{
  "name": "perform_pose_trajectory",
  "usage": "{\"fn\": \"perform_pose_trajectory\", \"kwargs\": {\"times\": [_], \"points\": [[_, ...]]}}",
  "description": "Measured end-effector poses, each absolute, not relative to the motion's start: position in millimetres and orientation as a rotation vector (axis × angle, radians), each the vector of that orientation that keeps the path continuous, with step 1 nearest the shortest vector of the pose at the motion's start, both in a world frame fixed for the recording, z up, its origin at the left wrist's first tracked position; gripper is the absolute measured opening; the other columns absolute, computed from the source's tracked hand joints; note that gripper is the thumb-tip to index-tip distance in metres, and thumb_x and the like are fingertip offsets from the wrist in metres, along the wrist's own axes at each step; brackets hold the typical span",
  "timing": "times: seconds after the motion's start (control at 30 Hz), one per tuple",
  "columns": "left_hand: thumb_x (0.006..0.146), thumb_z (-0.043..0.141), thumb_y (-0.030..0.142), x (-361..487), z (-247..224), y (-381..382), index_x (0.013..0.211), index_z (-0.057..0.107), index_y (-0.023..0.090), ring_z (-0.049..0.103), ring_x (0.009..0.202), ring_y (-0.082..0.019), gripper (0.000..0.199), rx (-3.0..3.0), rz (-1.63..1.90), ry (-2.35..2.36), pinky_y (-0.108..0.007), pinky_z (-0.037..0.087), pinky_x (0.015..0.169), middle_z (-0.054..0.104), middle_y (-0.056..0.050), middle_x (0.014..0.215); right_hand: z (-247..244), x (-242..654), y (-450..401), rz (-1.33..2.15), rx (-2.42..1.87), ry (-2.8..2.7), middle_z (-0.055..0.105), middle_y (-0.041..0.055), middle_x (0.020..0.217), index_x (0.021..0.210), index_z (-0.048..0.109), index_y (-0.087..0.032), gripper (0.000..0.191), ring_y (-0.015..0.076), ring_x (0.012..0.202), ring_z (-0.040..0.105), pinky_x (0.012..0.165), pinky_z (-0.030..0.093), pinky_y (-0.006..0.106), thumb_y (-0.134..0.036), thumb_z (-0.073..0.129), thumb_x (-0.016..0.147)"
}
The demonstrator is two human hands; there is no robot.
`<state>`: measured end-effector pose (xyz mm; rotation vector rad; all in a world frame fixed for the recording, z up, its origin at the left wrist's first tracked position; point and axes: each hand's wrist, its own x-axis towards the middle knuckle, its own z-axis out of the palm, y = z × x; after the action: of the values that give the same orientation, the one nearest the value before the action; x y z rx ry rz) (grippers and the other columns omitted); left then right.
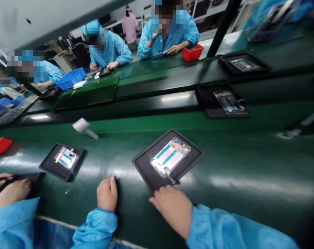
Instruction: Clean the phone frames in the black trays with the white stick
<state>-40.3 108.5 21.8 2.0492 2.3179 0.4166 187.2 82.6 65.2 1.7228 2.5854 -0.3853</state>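
Observation:
My left hand (107,194) rests on the green bench in a loose fist, thumb on top. Nothing shows sticking out of it. With fingers curled, my right hand (173,209) grips the near corner of a black tray (143,169). In that tray lies a phone frame (170,156) with a silvery back, two blue strips and a dark flex cable hanging at its near end. To the left of my left hand, a second black tray (50,164) carries a similar phone frame (66,157).
A neighbour's hands (15,192) hold a dark tray at far left. A white scanner-like device (81,125) stands on the bench. Beyond are a black tray (206,100), another tray (225,64), a red bin (193,53), a blue bin (71,79) and several seated people in blue.

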Motion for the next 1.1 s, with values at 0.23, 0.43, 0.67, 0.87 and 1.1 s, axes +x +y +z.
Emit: {"fn": "perform_pose_trajectory", "kwargs": {"times": [0.23,0.43,0.67,0.87,1.1], "points": [[0.083,0.037,0.032,3.0,26.5,70.5,0.115,0.052,0.016,0.047,0.11,-0.028,0.039,2.039,0.381,2.067,-0.048,0.033,0.096,0.06,-0.009,0.109,66.5,134.1,28.9,-0.695,1.5,2.91,0.064,-0.002,0.069,0.073,0.062,-0.027,0.032,0.0166,0.062,0.055,0.052,0.042,0.029,-0.045,0.037,0.082],[0.083,0.034,0.028,-16.9,35.4,69.3,0.116,0.052,0.015,0.04,0.117,-0.029,0.04,1.97,0.258,2.013,-0.044,0.034,0.097,0.056,-0.007,0.116,71.7,184.0,23.0,-0.795,1.45,2.921,0.065,0.001,0.083,0.096,0.062,-0.023,0.026,0.0166,0.073,0.057,0.065,0.043,0.029,-0.031,0.039,0.086],[0.082,0.034,0.029,-44.6,42.2,79.0,0.116,0.052,0.013,0.043,0.112,-0.029,0.041,2.014,0.146,2.14,-0.047,0.032,0.096,0.055,-0.012,0.116,65.1,235.5,34.8,-0.42,1.897,2.55,0.058,0.0122,0.109,0.106,0.059,-0.015,0.032,0.023,0.089,0.056,0.075,0.043,0.034,-0.029,0.039,0.087],[0.086,0.031,0.03,-0.6,57.5,64.0,0.112,0.053,0.015,0.045,0.11,-0.026,0.038,2.291,0.387,2.069,-0.047,0.029,0.097,0.056,-0.011,0.111,71.9,226.9,36.2,-0.464,1.757,2.561,0.062,0.0099,0.094,0.116,0.051,-0.018,0.036,0.0223,0.078,0.057,0.067,0.043,0.033,-0.033,0.035,0.088],[0.082,0.043,0.022,52.9,56.1,41.7,0.104,0.059,0.02,0.043,0.111,-0.029,0.026,2.62,0.414,1.726,-0.049,0.031,0.095,0.06,-0.008,0.103,82.2,220.1,45.4,-0.487,1.641,2.635,0.063,0.0076,0.088,0.097,0.061,-0.023,0.03,0.0182,0.074,0.056,0.065,0.039,0.029,-0.031,0.033,0.089]]}}
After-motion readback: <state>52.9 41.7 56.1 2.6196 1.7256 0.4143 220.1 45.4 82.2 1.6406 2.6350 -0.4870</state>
